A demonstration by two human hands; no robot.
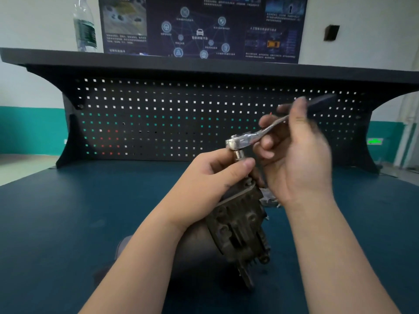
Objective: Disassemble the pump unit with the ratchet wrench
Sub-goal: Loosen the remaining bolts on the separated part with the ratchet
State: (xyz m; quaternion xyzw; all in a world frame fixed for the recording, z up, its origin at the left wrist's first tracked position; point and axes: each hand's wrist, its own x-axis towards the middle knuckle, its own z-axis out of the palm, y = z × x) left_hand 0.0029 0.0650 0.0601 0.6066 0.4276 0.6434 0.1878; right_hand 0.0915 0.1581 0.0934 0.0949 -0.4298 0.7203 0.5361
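The dark, grimy pump unit [240, 225] stands on the blue bench mat, finned head uppermost. My left hand [208, 180] grips its top, thumb and fingers reaching up beside the socket [239, 154]. The chrome ratchet wrench [254, 133] sits with its head and socket pointing down onto the pump's top. Its dark handle runs up and to the right and is blurred. My right hand [297, 150] holds the wrench shaft, fingers curled round it from behind. The bolt under the socket is hidden.
A small shiny metal part [268, 200] lies on the mat just right of the pump. Behind stands a black pegboard [181, 118] under a shelf [158, 62] carrying a clear water bottle [85, 26]. A dark poster hangs on the wall.
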